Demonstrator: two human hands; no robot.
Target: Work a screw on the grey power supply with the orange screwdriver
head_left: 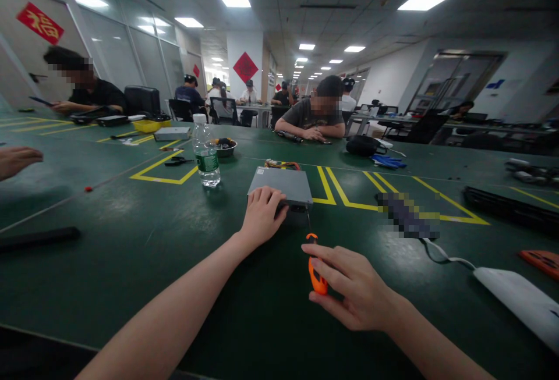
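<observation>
A grey metal computer power supply point(290, 183) lies flat on the green tabletop, its bundle of coloured wires at the far side. My left hand point(262, 214) is closed over its near left part, fingers on top and thumb at the front face. An orange and black screwdriver point(318, 280) is held by its handle between the fingers and thumb of my right hand point(356, 284). Its thin shaft points away from me and reaches the front right corner of the power supply. Whether the tip sits in a screw is too small to tell.
A water bottle point(206, 156) stands left of the power supply, by a metal bowl point(226, 147). On the right lie a pixelated device point(406, 215) with a white cable and a white power bank-like block point(515, 295). A person point(317, 112) leans on the far edge; another person's hand point(20, 160) shows left.
</observation>
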